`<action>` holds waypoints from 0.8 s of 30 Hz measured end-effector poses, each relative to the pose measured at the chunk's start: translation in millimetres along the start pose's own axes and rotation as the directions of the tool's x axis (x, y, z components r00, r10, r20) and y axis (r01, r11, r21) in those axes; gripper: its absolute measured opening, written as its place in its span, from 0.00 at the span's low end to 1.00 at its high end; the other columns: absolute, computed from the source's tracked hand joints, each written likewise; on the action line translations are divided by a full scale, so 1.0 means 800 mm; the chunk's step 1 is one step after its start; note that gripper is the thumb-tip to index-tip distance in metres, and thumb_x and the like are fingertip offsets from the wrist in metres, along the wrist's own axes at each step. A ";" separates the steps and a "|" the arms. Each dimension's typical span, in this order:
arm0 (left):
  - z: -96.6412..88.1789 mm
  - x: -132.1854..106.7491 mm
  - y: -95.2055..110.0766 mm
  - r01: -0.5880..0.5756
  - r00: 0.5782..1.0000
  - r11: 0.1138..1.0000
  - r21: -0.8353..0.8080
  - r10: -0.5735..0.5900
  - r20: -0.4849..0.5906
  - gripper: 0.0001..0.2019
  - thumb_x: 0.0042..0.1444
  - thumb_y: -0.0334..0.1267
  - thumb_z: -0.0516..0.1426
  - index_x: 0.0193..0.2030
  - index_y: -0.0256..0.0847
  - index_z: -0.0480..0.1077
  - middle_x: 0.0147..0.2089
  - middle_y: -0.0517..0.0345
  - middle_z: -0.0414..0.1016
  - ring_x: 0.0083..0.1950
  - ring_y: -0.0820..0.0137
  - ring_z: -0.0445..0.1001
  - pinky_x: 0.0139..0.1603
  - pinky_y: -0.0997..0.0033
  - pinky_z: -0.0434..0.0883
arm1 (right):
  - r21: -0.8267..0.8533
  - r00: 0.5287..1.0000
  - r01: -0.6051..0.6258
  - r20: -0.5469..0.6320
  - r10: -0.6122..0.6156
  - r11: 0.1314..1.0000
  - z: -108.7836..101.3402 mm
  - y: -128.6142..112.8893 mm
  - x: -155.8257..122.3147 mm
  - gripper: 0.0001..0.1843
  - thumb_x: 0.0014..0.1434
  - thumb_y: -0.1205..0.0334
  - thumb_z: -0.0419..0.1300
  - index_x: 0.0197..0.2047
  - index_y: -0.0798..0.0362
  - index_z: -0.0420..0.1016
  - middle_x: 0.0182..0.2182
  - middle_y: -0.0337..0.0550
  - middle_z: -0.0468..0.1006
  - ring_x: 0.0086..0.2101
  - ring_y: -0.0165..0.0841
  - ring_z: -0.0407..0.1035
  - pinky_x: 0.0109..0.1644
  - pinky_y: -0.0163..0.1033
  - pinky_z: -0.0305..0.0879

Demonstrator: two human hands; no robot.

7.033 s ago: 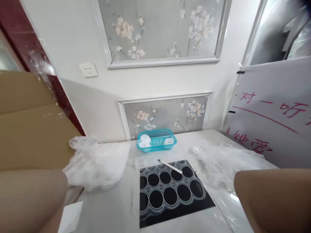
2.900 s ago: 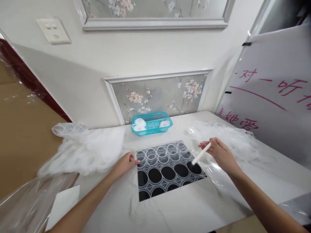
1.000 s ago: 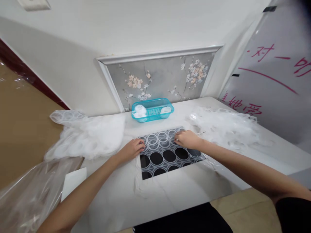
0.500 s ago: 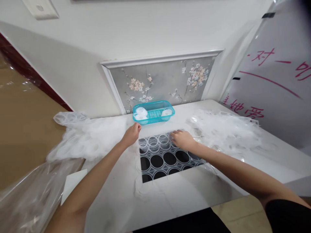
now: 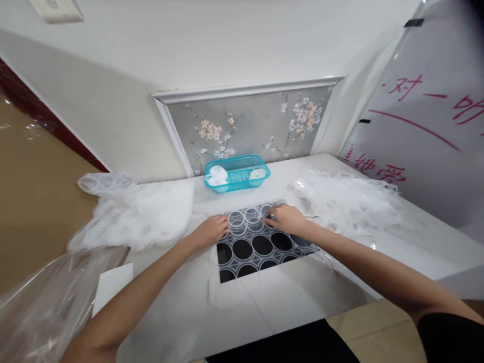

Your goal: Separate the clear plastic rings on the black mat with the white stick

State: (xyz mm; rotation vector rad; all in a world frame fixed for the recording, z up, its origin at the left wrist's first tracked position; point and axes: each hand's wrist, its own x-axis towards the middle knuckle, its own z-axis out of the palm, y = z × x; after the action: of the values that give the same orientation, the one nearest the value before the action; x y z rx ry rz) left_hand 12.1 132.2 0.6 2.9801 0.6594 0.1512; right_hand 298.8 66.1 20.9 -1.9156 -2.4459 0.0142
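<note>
On the white table [image 5: 170, 317], a clear sheet with rows of rings [image 5: 252, 255] lies over a black rectangle [image 5: 261, 245], its left and near edges running past the dark area onto the table top. The left hand [image 5: 212, 230] rests at the far left corner of the sheet, fingers curled and close together, touching the clear plastic; whether its grip pinches the edge or only presses down, I cannot tell. The right hand [image 5: 288, 219] is over the far right part of the sheet, knuckles up, fingers bent in toward the rings. Its fingertips lie close together at the second row from the wall side, and how far open that grip is does not show clearly. A thin dark-ended stick [image 5: 313, 217] sticks out to the right from beneath the right hand; the rest of it is hidden, so its hold is uncertain.

Beyond the sheet, near the wall, a blue-green basket [image 5: 239, 176] carries white rings at both ends. To the left of the sheet is a heap of ringed plastic [image 5: 139, 214], and to the right a loose tangle of clear plastic [image 5: 344, 199]. A white card [image 5: 113, 283] lies beside the left forearm.
</note>
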 end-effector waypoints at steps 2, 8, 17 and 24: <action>0.007 0.001 -0.003 0.010 1.000 0.999 0.045 -0.010 -0.012 0.11 0.65 0.36 0.46 0.36 0.38 0.66 0.39 0.51 0.68 0.41 0.65 0.66 0.42 0.65 0.63 | 0.024 0.999 0.035 -0.019 -0.034 0.999 0.000 -0.013 0.004 0.24 0.62 0.42 0.48 0.47 0.50 0.73 0.42 0.48 0.78 0.43 0.41 0.72 0.41 0.37 0.64; -0.003 0.012 -0.011 0.078 0.993 0.986 0.149 -0.063 -0.101 0.12 0.66 0.34 0.41 0.39 0.37 0.64 0.41 0.50 0.67 0.39 0.65 0.66 0.39 0.65 0.63 | 0.013 0.988 0.149 -0.053 -0.148 0.989 0.003 -0.054 0.016 0.24 0.60 0.42 0.50 0.47 0.52 0.72 0.43 0.49 0.77 0.46 0.42 0.69 0.42 0.38 0.64; -0.036 0.043 -0.042 0.295 0.934 0.922 0.250 -0.222 -0.281 0.12 0.66 0.34 0.40 0.41 0.35 0.63 0.42 0.46 0.66 0.43 0.61 0.67 0.41 0.63 0.63 | -0.138 0.997 -0.059 -0.065 0.050 0.989 -0.002 0.003 0.024 0.14 0.60 0.66 0.49 0.46 0.55 0.71 0.41 0.52 0.76 0.43 0.42 0.68 0.38 0.39 0.63; -0.043 0.055 -0.064 0.438 0.870 0.869 0.232 -0.345 -0.352 0.09 0.63 0.35 0.48 0.45 0.34 0.64 0.45 0.46 0.68 0.42 0.61 0.70 0.40 0.64 0.65 | -0.127 0.919 -0.375 -0.182 0.350 0.918 -0.039 0.066 0.053 0.18 0.62 0.52 0.52 0.49 0.54 0.70 0.44 0.52 0.75 0.45 0.44 0.67 0.39 0.41 0.63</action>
State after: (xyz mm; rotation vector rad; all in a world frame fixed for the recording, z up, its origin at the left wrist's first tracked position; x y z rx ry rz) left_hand 26.3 199.6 32.5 3.0405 1.4412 0.5248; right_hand 340.9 119.5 51.3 -2.3138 -2.0154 -0.3179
